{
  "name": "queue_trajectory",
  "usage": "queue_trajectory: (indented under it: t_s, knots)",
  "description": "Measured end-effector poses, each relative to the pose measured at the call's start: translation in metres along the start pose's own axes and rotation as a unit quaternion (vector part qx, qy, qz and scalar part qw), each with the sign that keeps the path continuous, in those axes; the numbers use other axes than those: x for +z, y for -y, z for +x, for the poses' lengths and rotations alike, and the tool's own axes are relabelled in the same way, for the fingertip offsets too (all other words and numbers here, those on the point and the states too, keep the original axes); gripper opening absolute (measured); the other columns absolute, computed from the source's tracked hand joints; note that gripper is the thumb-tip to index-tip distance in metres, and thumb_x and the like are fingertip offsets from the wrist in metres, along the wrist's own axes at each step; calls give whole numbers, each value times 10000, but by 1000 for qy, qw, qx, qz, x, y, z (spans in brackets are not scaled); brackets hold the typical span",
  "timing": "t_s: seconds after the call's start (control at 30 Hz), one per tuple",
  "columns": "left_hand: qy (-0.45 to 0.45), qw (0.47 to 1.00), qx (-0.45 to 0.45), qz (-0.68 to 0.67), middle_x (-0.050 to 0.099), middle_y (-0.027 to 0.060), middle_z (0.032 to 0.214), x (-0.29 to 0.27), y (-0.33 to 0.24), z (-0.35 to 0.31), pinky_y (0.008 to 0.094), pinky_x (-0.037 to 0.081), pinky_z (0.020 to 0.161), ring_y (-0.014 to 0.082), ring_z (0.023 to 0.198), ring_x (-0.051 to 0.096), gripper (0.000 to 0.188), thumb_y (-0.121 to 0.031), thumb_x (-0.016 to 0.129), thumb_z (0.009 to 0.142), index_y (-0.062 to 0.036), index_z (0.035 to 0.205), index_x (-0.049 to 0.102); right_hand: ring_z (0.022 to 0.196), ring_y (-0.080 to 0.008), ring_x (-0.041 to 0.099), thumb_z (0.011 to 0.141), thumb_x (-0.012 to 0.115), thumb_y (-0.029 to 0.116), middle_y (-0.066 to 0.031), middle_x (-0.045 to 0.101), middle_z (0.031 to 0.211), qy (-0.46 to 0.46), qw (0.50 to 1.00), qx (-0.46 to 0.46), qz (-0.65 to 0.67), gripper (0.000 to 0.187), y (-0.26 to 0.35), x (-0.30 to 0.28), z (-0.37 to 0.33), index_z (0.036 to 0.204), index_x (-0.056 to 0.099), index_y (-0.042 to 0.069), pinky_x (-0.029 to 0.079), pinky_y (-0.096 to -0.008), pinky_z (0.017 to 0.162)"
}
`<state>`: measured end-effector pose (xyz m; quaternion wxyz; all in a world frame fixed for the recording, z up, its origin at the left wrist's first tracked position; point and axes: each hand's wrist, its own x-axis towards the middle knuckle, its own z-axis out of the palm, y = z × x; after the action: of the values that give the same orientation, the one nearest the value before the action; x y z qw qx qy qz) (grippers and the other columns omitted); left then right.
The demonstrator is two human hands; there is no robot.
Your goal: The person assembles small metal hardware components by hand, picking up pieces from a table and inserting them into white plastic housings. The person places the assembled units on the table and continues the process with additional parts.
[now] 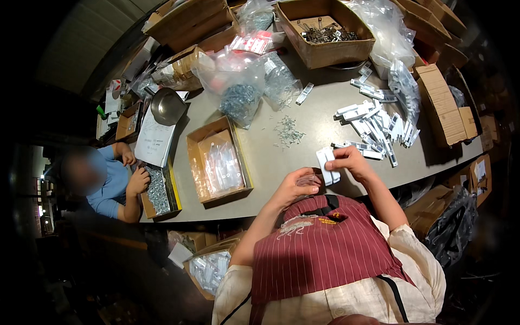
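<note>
White piece is pinched in our right hand, near the edge of the table; our left hand grips clear plastic beside it, probably for easy viewing.

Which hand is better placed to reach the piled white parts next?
Probably the right hand: it's nearer the pile, though it holds one white part; the left hand, holding clear plastic, is farther off.
</note>
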<state>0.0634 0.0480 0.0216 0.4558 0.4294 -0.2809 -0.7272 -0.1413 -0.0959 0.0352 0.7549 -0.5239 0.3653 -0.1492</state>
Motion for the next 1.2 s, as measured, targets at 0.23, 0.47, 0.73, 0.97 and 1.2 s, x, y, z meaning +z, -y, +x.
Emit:
queue_trajectory:
  t_s: [0.23, 0.47, 0.73, 0.97, 1.2]
  knots:
    - [1, 1000, -13, 2, 671, 99, 1137, 31, -31, 4, 317, 518, 906, 175, 1031, 641, 510, -35, 745, 846, 16, 1316, 554, 796, -109, 631, 772, 813, 181, -39, 716, 854, 11, 995, -91, 32, 308, 53, 29, 7, 1004, 765, -16, 487, -262, 769]
    - [-23, 1000, 14, -5, 673, 98, 1129, 31, -20, 12, 326, 529, 923, 187, 1039, 655, 511, -3, 730, 830, 15, 1309, 555, 693, -73, 586, 809, 820, 132, 4, 667, 757, 26, 995, -92, 34, 169, 53, 34, 10, 891, 748, 4, 450, -244, 627]
    - [-20, 1000, -21, 7, 673, 100, 1124, 42, -31, 9, 339, 537, 930, 199, 1072, 659, 516, 6, 740, 818, 4, 1297, 547, 672, -64, 582, 780, 833, 137, 12, 666, 753, 58, 997, -35, 32, 202, 51, 34, 10, 922, 754, 17, 435, -236, 600]
    - [-25, 999, -22, -28, 681, 112, 1141, 36, -25, 12, 321, 517, 919, 186, 1069, 653, 455, -30, 722, 861, 10, 1281, 551, 655, -72, 574, 821, 803, 148, 4, 663, 749, 43, 994, -83, 50, 206, 43, 29, 17, 953, 732, 7, 435, -242, 579]
    - [-25, 999, 34, -21, 709, 85, 1037, 24, 9, 24, 304, 516, 863, 156, 973, 667, 326, -161, 696, 947, 18, 1207, 615, 743, -87, 627, 841, 800, 164, -27, 705, 826, 104, 994, -18, -1, 216, 34, 27, 24, 959, 730, -2, 477, -246, 684]
